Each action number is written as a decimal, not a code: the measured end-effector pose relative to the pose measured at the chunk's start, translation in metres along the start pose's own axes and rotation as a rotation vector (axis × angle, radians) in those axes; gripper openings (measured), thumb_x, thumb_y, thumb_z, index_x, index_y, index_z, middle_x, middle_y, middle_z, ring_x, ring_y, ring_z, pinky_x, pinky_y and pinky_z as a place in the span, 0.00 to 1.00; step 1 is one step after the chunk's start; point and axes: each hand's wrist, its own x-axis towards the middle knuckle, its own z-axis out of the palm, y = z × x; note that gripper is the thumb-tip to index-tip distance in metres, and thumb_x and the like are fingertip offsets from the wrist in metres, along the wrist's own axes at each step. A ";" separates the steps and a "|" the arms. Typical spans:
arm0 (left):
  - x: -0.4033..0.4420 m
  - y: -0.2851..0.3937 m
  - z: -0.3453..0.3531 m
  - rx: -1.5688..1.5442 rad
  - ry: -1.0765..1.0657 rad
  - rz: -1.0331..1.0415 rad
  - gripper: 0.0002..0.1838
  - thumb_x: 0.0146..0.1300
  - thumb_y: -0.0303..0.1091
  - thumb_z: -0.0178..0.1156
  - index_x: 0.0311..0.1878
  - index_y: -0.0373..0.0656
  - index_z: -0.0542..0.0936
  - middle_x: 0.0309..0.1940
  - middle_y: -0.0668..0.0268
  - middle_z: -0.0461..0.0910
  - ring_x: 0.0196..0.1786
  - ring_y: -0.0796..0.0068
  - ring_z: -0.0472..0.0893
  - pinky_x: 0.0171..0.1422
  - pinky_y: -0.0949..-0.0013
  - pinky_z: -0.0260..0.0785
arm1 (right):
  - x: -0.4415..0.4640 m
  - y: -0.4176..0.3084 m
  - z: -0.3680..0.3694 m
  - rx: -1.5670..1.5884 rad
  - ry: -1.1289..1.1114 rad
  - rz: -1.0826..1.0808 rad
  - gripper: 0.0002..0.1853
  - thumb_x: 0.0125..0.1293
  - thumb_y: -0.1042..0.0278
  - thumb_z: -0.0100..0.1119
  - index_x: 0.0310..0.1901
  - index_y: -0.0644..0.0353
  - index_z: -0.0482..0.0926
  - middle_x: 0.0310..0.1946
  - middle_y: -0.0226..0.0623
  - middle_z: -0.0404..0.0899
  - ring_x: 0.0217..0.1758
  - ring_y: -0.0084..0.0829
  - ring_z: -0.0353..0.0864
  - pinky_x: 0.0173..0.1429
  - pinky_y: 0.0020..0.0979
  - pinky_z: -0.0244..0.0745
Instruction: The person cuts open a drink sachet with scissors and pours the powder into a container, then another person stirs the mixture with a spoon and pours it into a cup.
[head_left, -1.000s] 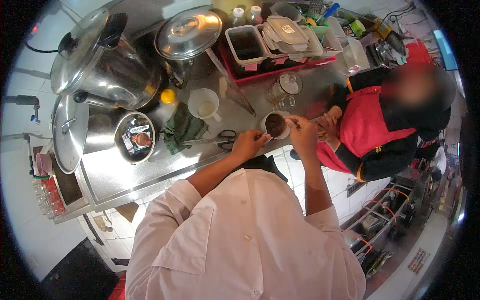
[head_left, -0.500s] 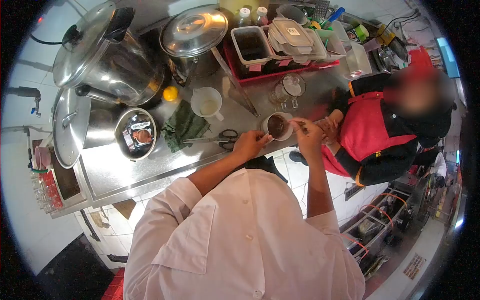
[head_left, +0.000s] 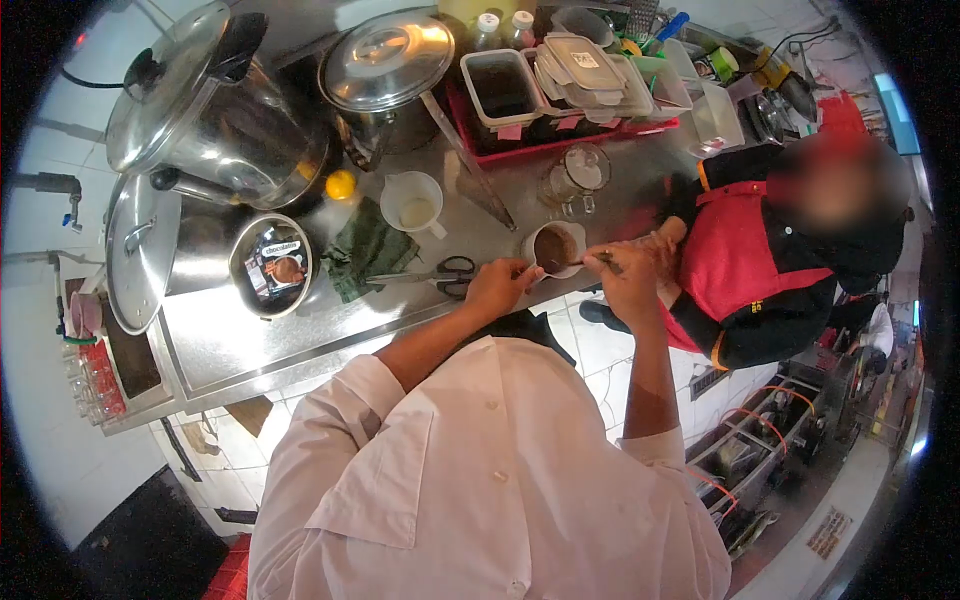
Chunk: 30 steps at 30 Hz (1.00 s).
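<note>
A small white cup [head_left: 581,236] of brown liquid [head_left: 552,246] stands near the counter's front edge. The fingertips of my left hand [head_left: 497,288] pinch it at its left side. In my right hand [head_left: 628,285], closed at the cup's right side, is a thin spoon whose far end reaches into the liquid; much of it is hidden by my fingers. Scissors with black handles [head_left: 456,277] lie left of my left hand, beside a crumpled green cloth [head_left: 362,252]. A white plastic jug [head_left: 412,192] and a glass mug [head_left: 577,178] stand behind.
A co-worker in a red apron [head_left: 735,240] stands close on the right, hands near the cup. Large lidded pots [head_left: 250,140] fill the back left. A smaller pot [head_left: 240,245] holds sachets. Along the back is a red tray [head_left: 490,157] of plastic containers. A yellow fruit [head_left: 341,184] lies nearby.
My right hand has turned and lowered slightly to the right, with the spoon now slanting into the cup. The liquid looks lighter and stirred. My left hand stays at the cup.
</note>
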 end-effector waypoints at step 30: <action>0.001 -0.003 0.001 0.004 0.006 -0.010 0.26 0.69 0.58 0.57 0.40 0.41 0.86 0.30 0.60 0.86 0.33 0.64 0.85 0.43 0.60 0.74 | 0.018 0.023 0.034 -0.149 0.212 -0.064 0.08 0.59 0.67 0.66 0.37 0.61 0.88 0.32 0.46 0.85 0.36 0.44 0.82 0.42 0.40 0.74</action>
